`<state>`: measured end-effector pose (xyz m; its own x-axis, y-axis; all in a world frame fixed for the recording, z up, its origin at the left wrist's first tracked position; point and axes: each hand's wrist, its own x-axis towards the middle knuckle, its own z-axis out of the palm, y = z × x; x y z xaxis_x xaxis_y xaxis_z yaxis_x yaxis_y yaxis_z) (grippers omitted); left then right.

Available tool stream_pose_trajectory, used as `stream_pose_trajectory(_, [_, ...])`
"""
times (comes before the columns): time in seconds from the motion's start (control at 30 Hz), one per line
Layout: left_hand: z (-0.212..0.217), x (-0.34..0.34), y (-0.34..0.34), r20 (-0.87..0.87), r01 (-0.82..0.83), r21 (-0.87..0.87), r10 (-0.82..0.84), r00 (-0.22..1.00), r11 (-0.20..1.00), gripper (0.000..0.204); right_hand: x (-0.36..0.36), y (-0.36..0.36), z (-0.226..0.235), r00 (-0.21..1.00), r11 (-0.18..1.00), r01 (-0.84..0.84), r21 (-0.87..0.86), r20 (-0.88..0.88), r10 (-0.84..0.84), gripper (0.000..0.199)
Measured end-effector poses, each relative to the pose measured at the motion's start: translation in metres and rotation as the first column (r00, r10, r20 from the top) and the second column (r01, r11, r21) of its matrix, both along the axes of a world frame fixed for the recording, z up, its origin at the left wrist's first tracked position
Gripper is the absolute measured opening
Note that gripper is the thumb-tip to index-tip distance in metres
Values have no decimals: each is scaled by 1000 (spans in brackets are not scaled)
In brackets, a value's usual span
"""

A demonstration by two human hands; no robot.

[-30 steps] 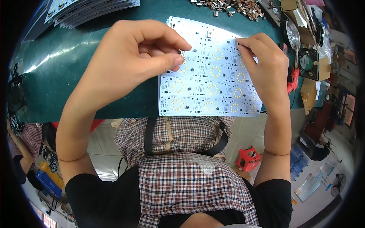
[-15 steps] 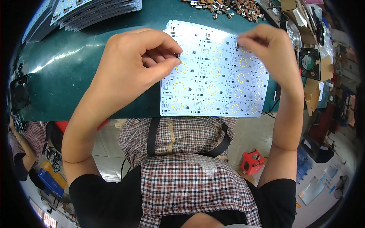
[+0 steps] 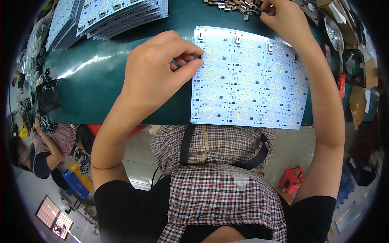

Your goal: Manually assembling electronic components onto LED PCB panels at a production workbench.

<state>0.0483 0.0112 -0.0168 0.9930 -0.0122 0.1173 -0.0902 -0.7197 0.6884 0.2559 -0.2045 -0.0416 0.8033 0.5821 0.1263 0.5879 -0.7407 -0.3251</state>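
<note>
My left hand (image 3: 156, 67) is at the upper left edge of the flat white rectangular circuit panel (image 3: 256, 91), thumb and forefinger pinching a small dark part (image 3: 200, 57) whose shape I can't make out. The panel, patterned with rows of rings made of little yellow squares, lies on the smooth dark green bench (image 3: 101, 97), its lower edge along the side nearest me. Small white-and-dark components (image 3: 238, 39) sit spaced apart along its far row. My right hand (image 3: 287, 20) is beyond the panel's far edge, fingers curled in at the right end of a loose heap of tiny brown and silver parts (image 3: 235, 5); I cannot tell whether the fingertips grip one (they are bunched at the very top of my view). At the far left rises a fanned stack of similar white circuit panels (image 3: 125, 18). A square black fan (image 3: 48, 97) is at the left end of the bench, and a red plastic stool (image 3: 292, 179) is below, to the right of my brown-and-white checked apron (image 3: 223, 198).
</note>
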Motion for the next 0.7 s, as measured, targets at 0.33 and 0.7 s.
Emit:
stream_pose_trajectory(0.33, [3,5,3,33,-31,107,28,999,994,14,-1,-9,-2,994,987,93,132,37,-98,12])
stream_pose_trajectory(0.7, [11,10,5,19,18,268,-24,1000,963,12,-54,-15,54,989,952,39,303,-150,7,8])
